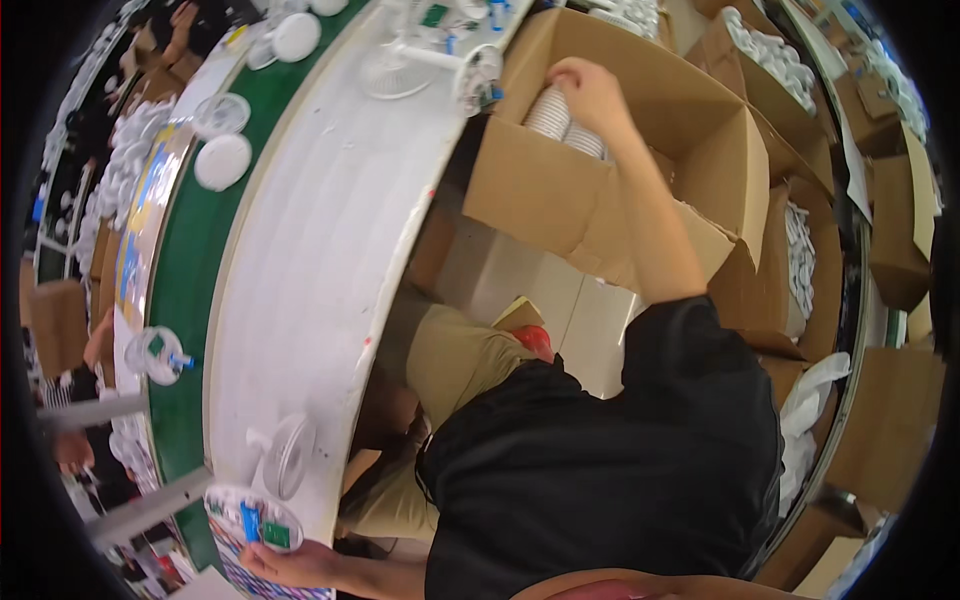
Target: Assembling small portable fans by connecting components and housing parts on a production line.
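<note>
At the near left end of the white bench, my left hand (290,565) grips the rim of a round white fan base (225,500). A green circuit board and a blue battery show in its open underside. A small fan head with a round grille (289,456) lies right beside it. My right hand (592,97) reaches into an open cardboard box (540,190), its fingers bent over stacked white round discs (548,113). Whether one disc is pinched between the fingers is hidden. Another white fan (398,72) lies farther up the bench, its opened base (480,80) at the edge.
A green conveyor belt (190,270) runs beyond the white bench (290,250), carrying white round parts (222,162) and a clear base (157,355). More cartons of white parts (797,260) stand on the right. Other people work across the belt. A metal bar (150,505) crosses the lower left.
</note>
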Action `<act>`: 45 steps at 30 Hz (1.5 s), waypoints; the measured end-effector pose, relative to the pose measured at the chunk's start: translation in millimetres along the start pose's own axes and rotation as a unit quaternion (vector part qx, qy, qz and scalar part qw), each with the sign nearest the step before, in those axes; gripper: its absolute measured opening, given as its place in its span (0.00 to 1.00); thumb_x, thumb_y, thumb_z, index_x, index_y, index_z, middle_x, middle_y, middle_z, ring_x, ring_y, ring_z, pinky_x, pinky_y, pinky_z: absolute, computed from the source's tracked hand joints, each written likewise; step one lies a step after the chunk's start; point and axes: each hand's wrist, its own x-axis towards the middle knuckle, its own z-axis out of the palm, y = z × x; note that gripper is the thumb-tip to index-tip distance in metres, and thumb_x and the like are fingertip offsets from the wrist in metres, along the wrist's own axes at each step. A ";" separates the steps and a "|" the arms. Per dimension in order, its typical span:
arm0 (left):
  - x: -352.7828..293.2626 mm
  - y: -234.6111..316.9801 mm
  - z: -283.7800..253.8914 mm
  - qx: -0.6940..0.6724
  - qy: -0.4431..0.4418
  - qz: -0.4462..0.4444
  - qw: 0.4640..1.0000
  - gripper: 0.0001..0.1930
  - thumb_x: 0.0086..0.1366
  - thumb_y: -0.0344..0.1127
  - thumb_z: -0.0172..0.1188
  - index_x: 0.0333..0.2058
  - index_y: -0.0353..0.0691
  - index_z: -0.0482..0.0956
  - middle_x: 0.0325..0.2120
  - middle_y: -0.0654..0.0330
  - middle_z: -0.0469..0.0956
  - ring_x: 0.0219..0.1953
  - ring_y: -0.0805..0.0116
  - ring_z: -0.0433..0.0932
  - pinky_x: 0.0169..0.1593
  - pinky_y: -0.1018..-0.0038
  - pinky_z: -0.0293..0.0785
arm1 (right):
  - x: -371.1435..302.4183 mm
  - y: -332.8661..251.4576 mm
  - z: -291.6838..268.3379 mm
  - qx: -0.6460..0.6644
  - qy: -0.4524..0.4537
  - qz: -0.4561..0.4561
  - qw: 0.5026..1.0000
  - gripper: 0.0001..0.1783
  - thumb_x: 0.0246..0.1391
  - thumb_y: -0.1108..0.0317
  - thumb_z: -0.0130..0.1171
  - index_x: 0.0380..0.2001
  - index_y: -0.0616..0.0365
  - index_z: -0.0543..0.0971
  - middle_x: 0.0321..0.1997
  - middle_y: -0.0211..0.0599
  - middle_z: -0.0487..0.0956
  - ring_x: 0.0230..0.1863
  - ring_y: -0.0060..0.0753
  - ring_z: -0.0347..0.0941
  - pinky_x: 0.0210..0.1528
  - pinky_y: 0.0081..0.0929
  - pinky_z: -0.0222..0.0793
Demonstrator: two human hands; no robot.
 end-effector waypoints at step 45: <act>-8.4 25.0 25.7 -0.067 -0.038 -0.022 0.997 0.03 0.60 0.23 0.51 0.33 0.36 0.71 0.28 0.63 0.70 0.31 0.76 0.66 0.41 0.82 0.64 | 16.7 285.2 -54.9 -0.143 -0.293 0.184 0.927 0.40 0.47 0.60 0.59 0.63 0.63 0.62 0.53 0.49 0.74 0.49 0.45 0.73 0.51 0.31 0.69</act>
